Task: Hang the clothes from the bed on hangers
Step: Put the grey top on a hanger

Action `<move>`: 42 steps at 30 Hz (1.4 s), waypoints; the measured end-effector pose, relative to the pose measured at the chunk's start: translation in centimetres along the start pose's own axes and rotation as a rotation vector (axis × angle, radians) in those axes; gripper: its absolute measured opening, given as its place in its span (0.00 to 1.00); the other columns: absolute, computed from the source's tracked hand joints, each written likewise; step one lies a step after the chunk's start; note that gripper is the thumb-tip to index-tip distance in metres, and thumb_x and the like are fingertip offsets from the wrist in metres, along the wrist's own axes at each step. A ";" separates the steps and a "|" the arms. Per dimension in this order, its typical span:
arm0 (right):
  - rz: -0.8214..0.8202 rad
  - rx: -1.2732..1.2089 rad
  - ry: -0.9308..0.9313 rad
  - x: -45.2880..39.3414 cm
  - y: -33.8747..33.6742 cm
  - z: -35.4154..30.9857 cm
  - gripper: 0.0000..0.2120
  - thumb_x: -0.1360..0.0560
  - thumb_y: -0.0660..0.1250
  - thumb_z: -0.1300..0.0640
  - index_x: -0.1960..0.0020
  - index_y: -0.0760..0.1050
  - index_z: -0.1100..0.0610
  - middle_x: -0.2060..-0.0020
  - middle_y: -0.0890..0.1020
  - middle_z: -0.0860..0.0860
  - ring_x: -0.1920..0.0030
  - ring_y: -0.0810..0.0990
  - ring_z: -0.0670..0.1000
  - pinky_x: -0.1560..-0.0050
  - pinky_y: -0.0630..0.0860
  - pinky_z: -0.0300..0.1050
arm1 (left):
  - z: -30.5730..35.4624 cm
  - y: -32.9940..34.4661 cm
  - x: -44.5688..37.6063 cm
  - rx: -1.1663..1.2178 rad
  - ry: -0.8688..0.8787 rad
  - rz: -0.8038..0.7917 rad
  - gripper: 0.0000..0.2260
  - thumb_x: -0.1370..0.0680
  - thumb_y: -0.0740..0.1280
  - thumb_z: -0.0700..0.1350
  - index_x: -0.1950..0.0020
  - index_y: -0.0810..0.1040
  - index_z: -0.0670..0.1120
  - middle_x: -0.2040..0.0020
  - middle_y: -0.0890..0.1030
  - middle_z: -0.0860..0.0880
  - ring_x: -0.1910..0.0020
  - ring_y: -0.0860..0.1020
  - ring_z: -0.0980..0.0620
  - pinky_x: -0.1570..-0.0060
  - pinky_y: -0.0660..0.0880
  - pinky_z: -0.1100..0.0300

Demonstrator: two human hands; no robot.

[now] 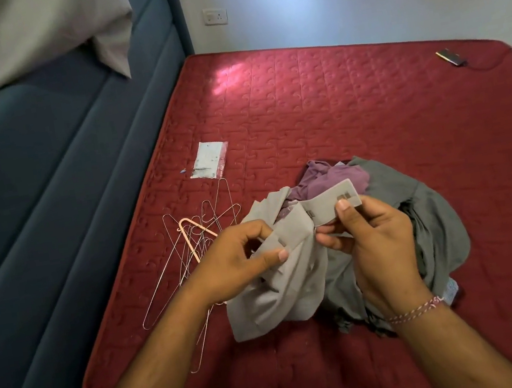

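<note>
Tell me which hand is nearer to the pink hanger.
Left. The left hand is just beside the pink hanger; the right hand is farther away.

You've got a small plastic bag (pixel 210 160) mid-frame on the red mattress cover (pixel 351 105), a phone (pixel 450 57) with cable (pixel 495 62) at upper right, a wall socket (pixel 215 16) top centre, and a blue couch (pixel 46 193) with a white pillow (pixel 22 39) upper left.
</note>
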State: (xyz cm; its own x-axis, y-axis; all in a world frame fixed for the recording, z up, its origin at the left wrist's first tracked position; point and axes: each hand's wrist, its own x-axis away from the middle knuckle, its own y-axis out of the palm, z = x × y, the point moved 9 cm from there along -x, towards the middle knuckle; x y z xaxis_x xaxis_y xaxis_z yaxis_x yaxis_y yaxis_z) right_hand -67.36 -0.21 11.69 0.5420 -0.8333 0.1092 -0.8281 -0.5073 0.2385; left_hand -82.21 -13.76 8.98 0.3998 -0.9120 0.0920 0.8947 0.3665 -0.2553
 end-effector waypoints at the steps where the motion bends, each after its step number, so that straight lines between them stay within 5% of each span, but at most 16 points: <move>1: -0.007 0.003 0.006 -0.4 -0.4 0.2 0.08 0.18 0.66 0.62 0.52 0.82 0.63 0.64 0.85 0.57 0.64 0.84 0.53 0.61 0.85 0.46 | -0.4 0.5 0.0 0.049 -0.031 -0.041 0.07 0.23 0.76 0.44 0.51 0.81 0.42 0.54 0.83 0.44 0.56 0.81 0.51 0.55 0.79 0.47; 5: -0.011 0.014 0.036 -1.2 -1.7 0.7 0.09 0.18 0.65 0.61 0.51 0.82 0.63 0.63 0.85 0.57 0.63 0.84 0.52 0.61 0.85 0.46 | -0.4 1.2 0.3 0.185 -0.055 -0.035 0.08 0.23 0.74 0.48 0.51 0.82 0.43 0.58 0.81 0.44 0.60 0.78 0.49 0.59 0.77 0.54; 10: -0.082 0.043 -0.040 -1.4 -1.9 -1.0 0.03 0.21 0.70 0.64 0.48 0.81 0.63 0.55 0.86 0.56 0.55 0.86 0.56 0.53 0.86 0.50 | 2.3 0.6 0.1 0.285 0.024 0.251 0.09 0.25 0.73 0.51 0.58 0.83 0.46 0.65 0.76 0.44 0.67 0.70 0.47 0.67 0.66 0.56; 15: -0.184 -0.126 0.181 -0.5 -0.5 0.2 0.09 0.27 0.72 0.62 0.50 0.82 0.66 0.56 0.86 0.61 0.57 0.86 0.55 0.52 0.85 0.47 | 5.1 1.8 -0.7 0.160 0.065 0.365 0.08 0.21 0.72 0.36 0.59 0.82 0.44 0.69 0.79 0.59 0.71 0.73 0.64 0.67 0.69 0.69; 20: -0.185 -0.264 0.317 0.1 0.0 1.2 0.17 0.28 0.71 0.62 0.43 0.79 0.72 0.53 0.86 0.64 0.56 0.87 0.54 0.52 0.85 0.45 | 5.8 1.7 -0.9 0.083 0.044 0.437 0.09 0.20 0.70 0.34 0.58 0.84 0.45 0.70 0.81 0.60 0.71 0.75 0.65 0.67 0.71 0.70; 27: -0.172 -0.141 0.254 0.0 -0.2 0.7 0.09 0.30 0.75 0.63 0.51 0.84 0.66 0.55 0.86 0.65 0.56 0.86 0.58 0.54 0.85 0.44 | 6.1 1.2 -0.6 -0.024 0.046 0.374 0.06 0.21 0.70 0.46 0.56 0.86 0.48 0.63 0.85 0.55 0.64 0.80 0.60 0.62 0.75 0.63; 33: -0.130 -0.080 0.126 0.9 1.1 -0.1 0.05 0.27 0.74 0.67 0.52 0.84 0.65 0.57 0.87 0.62 0.57 0.86 0.58 0.54 0.85 0.46 | 7.6 -0.1 0.2 -0.192 0.094 0.415 0.07 0.21 0.71 0.42 0.57 0.86 0.50 0.61 0.85 0.58 0.61 0.82 0.59 0.59 0.75 0.66; 42: -0.022 0.004 -0.120 1.9 2.8 -1.6 0.05 0.29 0.76 0.62 0.53 0.85 0.61 0.58 0.88 0.57 0.59 0.87 0.58 0.55 0.86 0.52 | 8.4 -1.0 1.4 -0.077 0.096 0.383 0.06 0.22 0.71 0.43 0.57 0.86 0.48 0.62 0.86 0.53 0.63 0.83 0.54 0.61 0.78 0.60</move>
State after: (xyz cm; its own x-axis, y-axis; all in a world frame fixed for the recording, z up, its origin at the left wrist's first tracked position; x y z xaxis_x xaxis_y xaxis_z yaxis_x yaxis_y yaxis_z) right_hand -68.38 -2.84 14.13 0.5393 -0.8421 -0.0122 -0.8168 -0.5265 0.2361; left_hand -80.91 -13.87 17.45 0.6781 -0.7262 -0.1131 0.6654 0.6720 -0.3251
